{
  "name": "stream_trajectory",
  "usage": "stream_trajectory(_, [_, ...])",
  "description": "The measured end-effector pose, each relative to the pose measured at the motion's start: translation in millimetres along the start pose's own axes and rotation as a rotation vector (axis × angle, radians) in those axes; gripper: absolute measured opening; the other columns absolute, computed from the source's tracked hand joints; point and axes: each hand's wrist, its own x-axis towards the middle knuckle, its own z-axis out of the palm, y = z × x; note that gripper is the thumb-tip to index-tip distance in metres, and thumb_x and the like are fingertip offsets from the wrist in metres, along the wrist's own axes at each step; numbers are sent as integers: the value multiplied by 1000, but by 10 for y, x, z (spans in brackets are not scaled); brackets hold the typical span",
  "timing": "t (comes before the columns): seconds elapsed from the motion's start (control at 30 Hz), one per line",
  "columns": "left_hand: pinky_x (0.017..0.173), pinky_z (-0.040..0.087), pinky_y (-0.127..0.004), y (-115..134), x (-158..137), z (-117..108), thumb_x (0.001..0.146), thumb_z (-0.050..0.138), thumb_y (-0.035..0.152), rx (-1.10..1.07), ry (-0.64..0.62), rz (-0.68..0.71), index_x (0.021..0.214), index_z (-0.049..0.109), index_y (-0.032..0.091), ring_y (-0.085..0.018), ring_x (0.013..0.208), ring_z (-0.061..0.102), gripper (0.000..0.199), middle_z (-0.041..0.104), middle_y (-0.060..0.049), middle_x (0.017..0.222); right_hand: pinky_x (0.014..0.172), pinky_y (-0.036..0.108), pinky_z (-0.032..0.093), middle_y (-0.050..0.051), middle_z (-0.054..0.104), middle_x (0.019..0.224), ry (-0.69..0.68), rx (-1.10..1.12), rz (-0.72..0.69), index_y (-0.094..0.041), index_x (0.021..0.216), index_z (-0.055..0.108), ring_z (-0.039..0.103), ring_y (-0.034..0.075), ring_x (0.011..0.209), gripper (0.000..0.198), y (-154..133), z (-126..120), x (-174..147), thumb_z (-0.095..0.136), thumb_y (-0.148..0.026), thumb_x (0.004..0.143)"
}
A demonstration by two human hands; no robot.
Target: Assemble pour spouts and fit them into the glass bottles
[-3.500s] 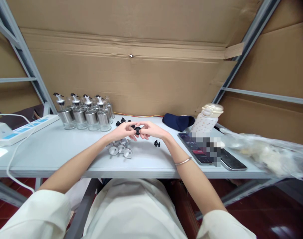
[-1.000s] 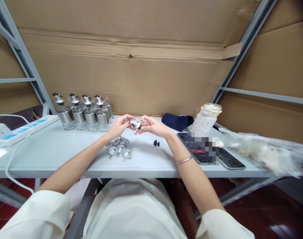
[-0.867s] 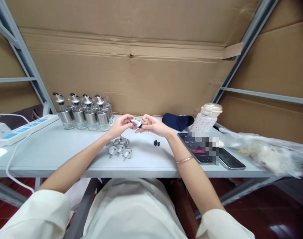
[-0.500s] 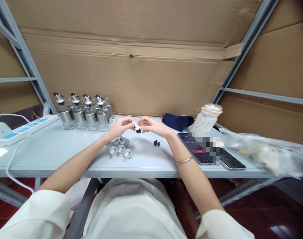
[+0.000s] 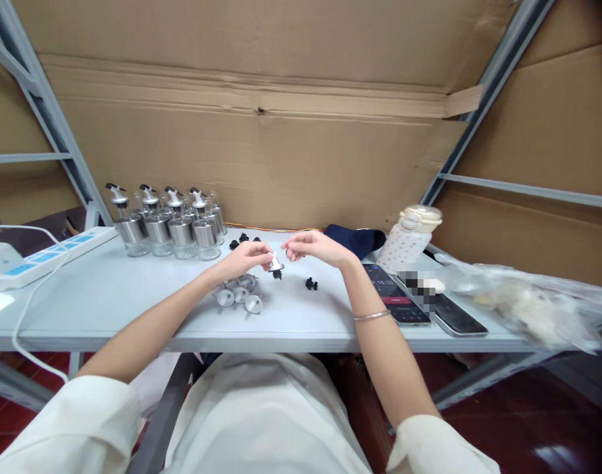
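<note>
Above the middle of the pale grey table point(image 5: 108, 296), a small pourer spout point(image 5: 276, 265), silvery with a black plug at its lower end, is pinched between the fingertips of the left hand point(image 5: 245, 257). Half a second ago both hands met on it; now the right hand point(image 5: 315, 247) has let go and drawn a little apart, its fingers loosely curled and holding nothing. Just below the left hand lies a cluster of round metal caps point(image 5: 238, 293), shiny and disc-shaped, unmoved. Two tiny black stoppers point(image 5: 310, 284) sit on the table near the right wrist, more behind the hands. Farther left stand glass bottles point(image 5: 170, 227) with brushed steel collars and spouts. A dark blue cloth point(image 5: 356, 238), a cream dotted bottle point(image 5: 410, 238), phones and a crinkled plastic bag point(image 5: 523, 296) lie to the right.
</note>
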Motion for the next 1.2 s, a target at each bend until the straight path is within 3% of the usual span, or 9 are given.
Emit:
stream_trajectory(0.07, [71,44,-27,-9,16,-13,76,58,34,-2,14,-3,76,59,14,-13,66,56,21,61,0,67,77,30,49,13,71,97,159,-111,56,-10,107,66,66,20,86,33,129,-59,40,43,-25,91])
stream_trajectory(0.17, [67,42,-26,-46,39,-29,75,54,32,-4,46,-6,74,56,15,-12,64,53,17,58,1,67,86,33,46,16,71,98,246,-259,148,-7,98,71,65,25,95,28,335,-78,111,46,-9,84])
stream_trajectory(0.33, [62,37,-25,-102,54,-26,75,50,30,5,73,-7,73,54,15,-12,61,47,15,55,1,66,92,27,44,9,73,106,120,-392,200,-16,94,75,64,24,105,31,499,32,179,51,-2,80])
stream_trajectory(0.47, [62,36,-25,-124,59,-23,74,50,31,3,75,-3,72,53,16,-12,60,46,15,53,2,65,94,35,46,6,71,108,-14,-448,236,-17,95,71,64,20,103,15,494,70,188,58,-20,88])
stream_trajectory(0.6, [61,36,-24,-130,59,-28,73,51,30,5,87,3,72,53,16,-11,60,45,15,51,2,64,89,39,50,5,67,106,-90,-494,271,-15,96,66,64,19,97,22,459,43,187,55,-34,92])
stream_trajectory(0.97, [63,39,-25,-111,54,-12,75,53,33,7,65,-3,73,53,16,-12,60,49,17,51,2,64,77,34,54,4,66,99,-131,-529,337,-13,95,64,64,17,87,20,422,81,179,58,-32,90])
stream_trajectory(1.2, [71,44,-28,-90,41,-14,78,59,39,-1,13,-26,77,57,15,-13,66,57,24,60,-1,70,76,34,54,5,63,107,-95,-454,310,-15,104,62,63,18,89,22,495,105,194,57,-32,91])
